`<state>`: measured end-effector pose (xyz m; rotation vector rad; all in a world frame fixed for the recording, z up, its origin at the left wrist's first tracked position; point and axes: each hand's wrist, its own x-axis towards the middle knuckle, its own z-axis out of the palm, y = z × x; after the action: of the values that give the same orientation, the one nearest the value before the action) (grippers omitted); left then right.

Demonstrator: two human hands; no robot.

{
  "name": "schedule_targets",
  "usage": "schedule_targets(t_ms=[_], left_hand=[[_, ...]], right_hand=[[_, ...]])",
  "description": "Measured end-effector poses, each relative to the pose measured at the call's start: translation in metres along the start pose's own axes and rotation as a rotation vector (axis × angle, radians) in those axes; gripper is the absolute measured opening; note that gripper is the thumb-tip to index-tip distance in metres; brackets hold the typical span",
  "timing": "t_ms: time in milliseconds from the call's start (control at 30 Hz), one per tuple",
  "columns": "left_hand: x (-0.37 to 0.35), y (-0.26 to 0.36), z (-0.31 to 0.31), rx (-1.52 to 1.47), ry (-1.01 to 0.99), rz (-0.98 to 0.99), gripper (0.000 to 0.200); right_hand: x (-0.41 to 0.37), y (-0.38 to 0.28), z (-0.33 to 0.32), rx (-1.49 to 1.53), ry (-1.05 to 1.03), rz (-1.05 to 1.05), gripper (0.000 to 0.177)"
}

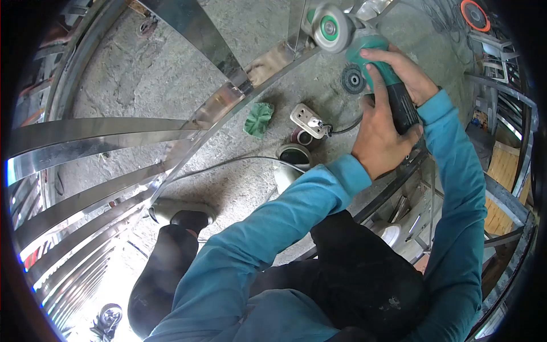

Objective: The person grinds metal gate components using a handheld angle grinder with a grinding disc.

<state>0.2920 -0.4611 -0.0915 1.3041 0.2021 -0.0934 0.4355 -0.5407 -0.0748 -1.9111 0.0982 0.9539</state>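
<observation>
Head view: open tin, dark inside, near grinder.

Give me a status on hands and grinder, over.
Left hand and right hand both shut on angle grinder. Disc close to steel frame bar, contact unclear. Cable trails to floor socket, green cloth beside it.

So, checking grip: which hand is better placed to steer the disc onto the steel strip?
Probably the right hand: it grips the grinder just behind the disc; the left hand holds the rear.

Green grinder — rag seemingly green.
</observation>
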Motion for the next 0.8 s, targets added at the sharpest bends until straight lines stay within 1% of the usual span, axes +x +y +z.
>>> schedule_targets(t_ms=[33, 100, 167, 267, 300, 367, 400, 433, 467, 533, 567, 600, 633, 733, 800], left_hand=[[-0.003, 0.001, 0.002, 0.047, 0.019, 0.043, 0.124], [-0.003, 0.006, 0.003, 0.045, 0.015, 0.053, 0.124], [-0.004, 0.007, 0.005, 0.042, 0.009, 0.069, 0.125], [-0.002, 0.006, 0.005, 0.043, 0.021, 0.082, 0.124], [-0.002, 0.006, 0.004, 0.029, 0.031, 0.056, 0.123], [-0.002, 0.004, 0.004, 0.011, 0.034, 0.026, 0.122], [-0.002, 0.001, 0.003, -0.007, 0.035, 0.007, 0.121], [-0.003, -0.001, 0.002, -0.026, 0.038, -0.013, 0.12], [-0.003, -0.003, 0.002, -0.025, 0.038, -0.015, 0.12], [-0.004, -0.005, 0.0, 0.087, 0.115, 0.095, 0.119], [-0.003, -0.004, 0.0, 0.088, 0.113, 0.095, 0.119], [-0.002, 0.0, -0.002, 0.082, 0.087, 0.049, 0.119], [-0.002, 0.003, -0.003, 0.074, 0.062, 0.002, 0.119], [-0.003, 0.001, -0.003, 0.065, 0.06, -0.005, 0.12], [-0.006, -0.003, -0.004, 0.059, 0.074, 0.019, 0.12]], right_hand=[[-0.008, -0.004, 0.0, 0.026, 0.013, 0.01, 0.065], [-0.013, -0.006, -0.003, 0.057, 0.032, 0.021, 0.064], [-0.013, -0.006, -0.009, 0.028, 0.034, -0.002, 0.057], [-0.013, -0.009, -0.005, 0.035, -0.014, 0.011, 0.059], [-0.009, -0.006, -0.005, 0.038, -0.011, 0.011, 0.059], [0.004, 0.006, -0.005, -0.003, -0.084, -0.039, 0.062], [0.004, 0.009, 0.0, -0.014, -0.021, -0.031, 0.058], [0.005, 0.01, 0.004, -0.012, -0.02, -0.029, 0.058], [0.007, 0.01, 0.007, -0.011, -0.018, -0.01, 0.059], [0.01, 0.01, 0.007, -0.011, -0.018, 0.008, 0.06], [0.012, 0.008, 0.004, -0.005, -0.07, 0.023, 0.063], [0.013, 0.008, 0.002, 0.001, -0.123, 0.036, 0.066], [0.012, 0.008, 0.002, 0.001, -0.124, 0.035, 0.066], [0.013, 0.009, 0.001, 0.016, -0.105, 0.055, 0.071], [0.01, 0.013, 0.005, 0.002, -0.093, 0.068, 0.054]])
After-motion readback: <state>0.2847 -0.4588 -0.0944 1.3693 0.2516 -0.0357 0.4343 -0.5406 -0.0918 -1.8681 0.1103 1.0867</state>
